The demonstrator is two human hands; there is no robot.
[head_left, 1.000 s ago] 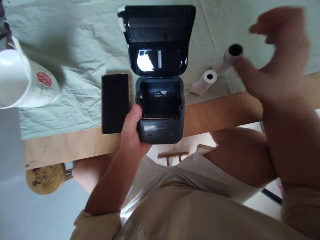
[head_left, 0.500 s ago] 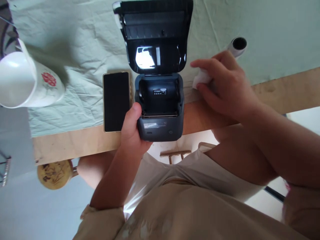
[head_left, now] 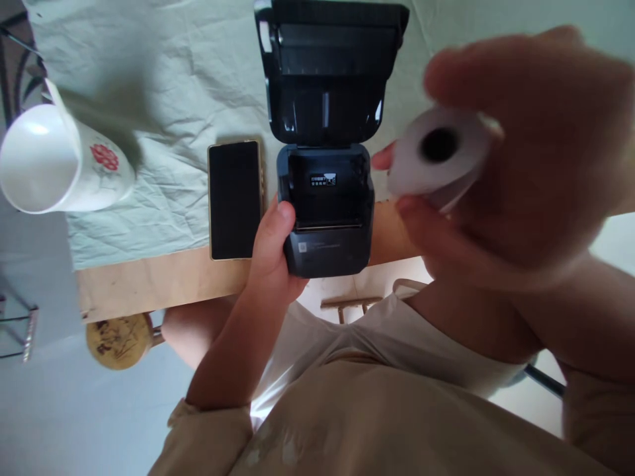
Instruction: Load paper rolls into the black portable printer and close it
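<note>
A small dark printer stands at the table's near edge with its lid swung up and its paper bay bare. My left hand grips the printer's left side, thumb on its top corner. My right hand is raised close to the camera, blurred, and holds a white paper roll with its dark core hole facing me, just right of the printer.
A black phone lies face up beside the printer's left side. A white mug with a red flower stands at the far left on the pale green cloth. The wooden table edge runs below; a round stool sits under it.
My right hand came down onto a paper roll on the cloth, closed on it and lifted it up toward the camera. My left hand stayed on the printer.
</note>
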